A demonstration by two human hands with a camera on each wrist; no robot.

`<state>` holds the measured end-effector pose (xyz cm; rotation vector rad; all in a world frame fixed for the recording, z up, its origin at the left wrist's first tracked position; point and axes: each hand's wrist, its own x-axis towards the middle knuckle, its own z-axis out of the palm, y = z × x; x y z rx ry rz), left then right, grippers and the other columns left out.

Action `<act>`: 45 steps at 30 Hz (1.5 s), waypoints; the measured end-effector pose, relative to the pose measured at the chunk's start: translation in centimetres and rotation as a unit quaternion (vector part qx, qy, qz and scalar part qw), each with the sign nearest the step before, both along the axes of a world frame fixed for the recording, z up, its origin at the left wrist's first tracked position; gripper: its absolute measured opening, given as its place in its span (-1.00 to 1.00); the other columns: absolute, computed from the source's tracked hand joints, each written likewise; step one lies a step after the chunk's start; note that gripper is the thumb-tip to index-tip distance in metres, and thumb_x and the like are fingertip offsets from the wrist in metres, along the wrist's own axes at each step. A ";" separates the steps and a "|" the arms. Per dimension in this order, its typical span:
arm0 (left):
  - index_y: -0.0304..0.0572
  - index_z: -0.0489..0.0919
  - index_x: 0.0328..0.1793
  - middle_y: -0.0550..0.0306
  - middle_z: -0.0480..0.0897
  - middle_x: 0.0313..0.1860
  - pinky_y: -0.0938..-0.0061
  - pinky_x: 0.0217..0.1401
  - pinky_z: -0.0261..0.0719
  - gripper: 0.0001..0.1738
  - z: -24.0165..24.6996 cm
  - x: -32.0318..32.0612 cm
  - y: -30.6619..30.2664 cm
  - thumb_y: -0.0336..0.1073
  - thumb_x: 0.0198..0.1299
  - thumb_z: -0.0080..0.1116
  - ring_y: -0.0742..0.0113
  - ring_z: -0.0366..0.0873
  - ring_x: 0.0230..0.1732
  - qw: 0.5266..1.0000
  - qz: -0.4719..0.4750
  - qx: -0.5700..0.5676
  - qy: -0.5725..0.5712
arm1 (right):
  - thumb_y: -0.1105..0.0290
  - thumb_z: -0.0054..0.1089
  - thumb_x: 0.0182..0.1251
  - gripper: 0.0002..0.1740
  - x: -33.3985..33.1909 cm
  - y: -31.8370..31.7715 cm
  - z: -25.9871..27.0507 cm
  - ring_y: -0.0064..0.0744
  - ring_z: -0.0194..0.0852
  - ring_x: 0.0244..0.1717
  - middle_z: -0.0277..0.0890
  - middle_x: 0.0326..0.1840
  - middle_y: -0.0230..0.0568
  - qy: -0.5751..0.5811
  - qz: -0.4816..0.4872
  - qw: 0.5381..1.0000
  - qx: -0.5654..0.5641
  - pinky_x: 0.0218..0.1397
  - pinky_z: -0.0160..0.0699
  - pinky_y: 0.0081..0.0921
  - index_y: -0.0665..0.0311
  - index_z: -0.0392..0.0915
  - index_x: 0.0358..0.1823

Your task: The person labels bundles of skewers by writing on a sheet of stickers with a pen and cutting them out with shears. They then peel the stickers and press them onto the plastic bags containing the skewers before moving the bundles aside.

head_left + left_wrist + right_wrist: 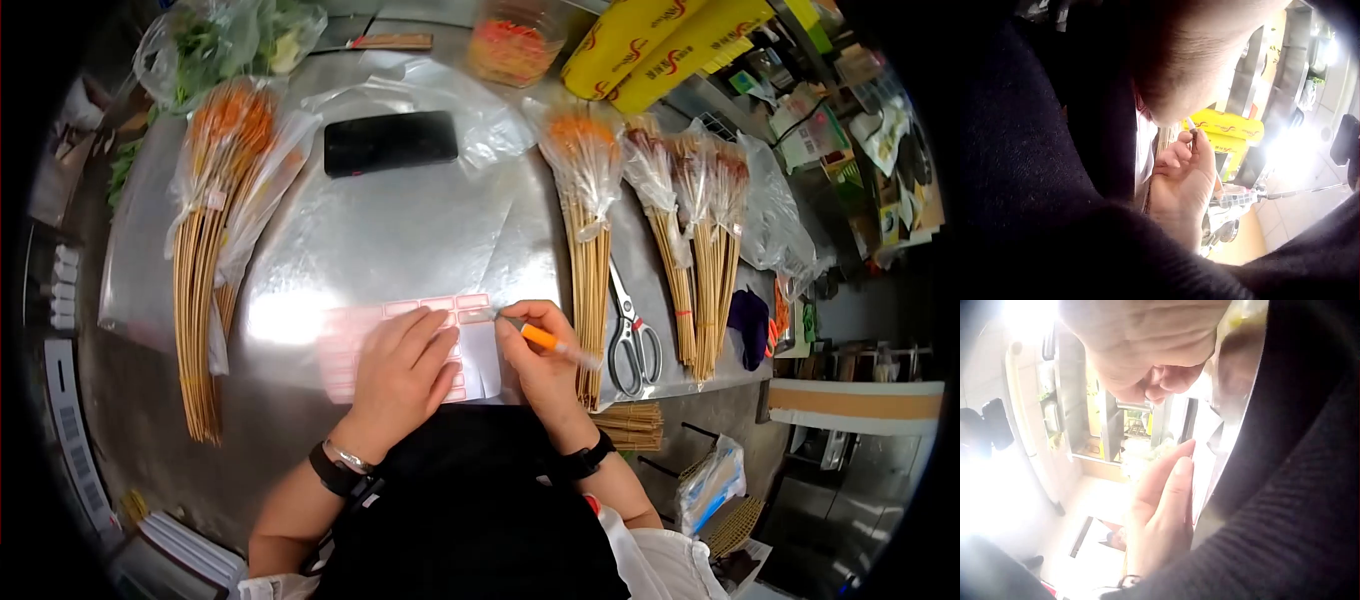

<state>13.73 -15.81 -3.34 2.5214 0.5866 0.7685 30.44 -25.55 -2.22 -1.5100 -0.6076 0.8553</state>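
A sheet of red-bordered labels (345, 345) lies on the metal table, with white paper (482, 360) at its right side. My left hand (400, 368) rests flat on the sheet, its fingers extended. Pinched between the thumb and fingers of my right hand (545, 375) is an orange pen (540, 337), its tip end over the upper right labels. In the left wrist view my right hand (1182, 187) holds the pen (1194, 132). The right wrist view shows my left hand (1163, 519) beside the paper; the pen is hidden there.
A black phone (390, 143) lies beyond the sheet. Bundles of skewers in plastic stand out at left (200, 270) and right (588, 260). Scissors (632, 340) lie right of my right hand. Yellow rolls (640, 45) and a tub (515, 45) are at the back.
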 end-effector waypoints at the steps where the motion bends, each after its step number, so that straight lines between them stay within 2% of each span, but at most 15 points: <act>1: -0.17 0.63 0.11 0.01 0.59 0.20 0.10 0.24 0.47 -0.51 0.0 0.0 0.0 -0.36 -0.03 0.40 -0.03 0.51 0.25 1.000 0.001 -0.004 0.002 | 0.53 0.28 0.36 -0.83 -0.1 0.1 -0.1 -0.78 0.43 -0.29 0.57 -0.21 -0.41 0.008 0.000 1.000 0.000 -0.26 0.41 -0.77 0.30 0.53 -0.06; 3: -0.16 0.63 0.11 0.02 0.59 0.20 0.10 0.24 0.46 -0.51 0.2 0.0 0.1 -0.37 -0.04 0.40 -0.01 0.51 0.24 1.000 0.000 -0.007 0.004 | 0.53 0.29 0.35 -0.86 -0.2 0.7 -0.3 -0.80 0.40 -0.34 0.55 -0.27 -0.43 0.021 -0.002 1.000 0.005 -0.30 0.39 -0.78 0.31 0.52 -0.13; 6: -0.14 0.63 0.12 0.05 0.58 0.20 0.11 0.24 0.44 -0.51 0.4 0.0 0.1 -0.35 -0.02 0.38 0.01 0.50 0.24 1.000 0.004 -0.023 0.014 | 0.53 0.29 0.34 -0.87 -0.3 1.8 0.5 -0.81 0.36 -0.43 0.52 -0.38 -0.47 -0.079 0.014 0.997 -0.008 -0.37 0.37 -0.77 0.32 0.50 -0.18; 9: -0.14 0.63 0.13 0.06 0.57 0.20 0.12 0.24 0.43 -0.51 0.4 0.1 0.0 -0.35 -0.01 0.36 0.02 0.49 0.24 1.000 0.009 -0.022 0.021 | 0.53 0.29 0.34 -0.89 -0.3 1.4 -0.7 -0.81 0.36 -0.48 0.50 -0.45 -0.47 -0.109 0.030 0.993 -0.023 -0.44 0.36 -0.76 0.33 0.50 -0.22; 27: -0.16 0.62 0.15 0.07 0.56 0.20 0.13 0.23 0.43 -0.47 -0.1 0.1 0.2 -0.36 -0.05 0.35 0.04 0.50 0.23 1.000 0.009 -0.019 0.009 | 0.47 0.38 0.29 -0.82 -0.3 1.7 -1.5 -0.67 0.50 -0.48 0.59 -0.42 -0.33 -0.208 0.059 0.975 -0.045 -0.41 0.54 -0.66 0.33 0.51 -0.22; 30: -0.17 0.62 0.15 0.07 0.56 0.21 0.13 0.23 0.43 -0.48 -0.1 0.1 0.2 -0.36 -0.04 0.36 0.03 0.50 0.23 1.000 0.009 -0.020 0.009 | 0.52 0.33 0.34 -0.86 -0.4 1.8 -1.5 -0.87 0.29 -0.47 0.47 -0.42 -0.54 -0.196 0.059 0.978 -0.036 -0.42 0.28 -0.83 0.30 0.50 -0.23; 39: -0.18 0.62 0.14 0.06 0.57 0.20 0.12 0.25 0.43 -0.49 0.0 0.2 0.2 -0.35 -0.04 0.36 0.03 0.50 0.23 1.000 0.011 -0.022 0.008 | 0.52 0.33 0.33 -0.86 -0.4 1.8 -1.8 -0.86 0.27 -0.49 0.45 -0.44 -0.54 -0.222 0.059 0.973 -0.025 -0.46 0.26 -0.82 0.30 0.50 -0.24; 45: -0.18 0.63 0.13 0.06 0.57 0.20 0.12 0.24 0.43 -0.48 0.0 0.2 0.2 -0.35 -0.05 0.36 0.03 0.51 0.22 1.000 0.013 -0.020 0.015 | 0.54 0.33 0.31 -0.86 -0.4 1.8 -1.8 -0.87 0.27 -0.50 0.44 -0.46 -0.55 -0.188 0.053 0.980 -0.024 -0.46 0.27 -0.82 0.30 0.49 -0.26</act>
